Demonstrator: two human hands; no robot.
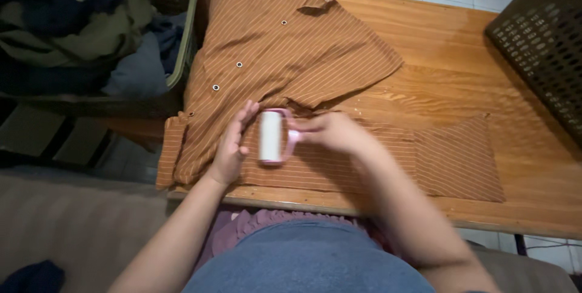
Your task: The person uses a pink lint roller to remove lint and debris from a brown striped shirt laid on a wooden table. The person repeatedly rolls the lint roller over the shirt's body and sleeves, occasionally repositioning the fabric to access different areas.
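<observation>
While the right hand (pixel 330 132) grips one lint roller (pixel 271 137), the left hand (pixel 232 147) lies spread on one striped shirt (pixel 285 50).

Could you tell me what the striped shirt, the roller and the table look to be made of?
The shirt looks like thin woven cloth, matte, since it creases softly. The roller seems white paper on a glossy pink plastic handle, held by the right hand. The table looks like varnished wood, showing grain and sheen.
</observation>
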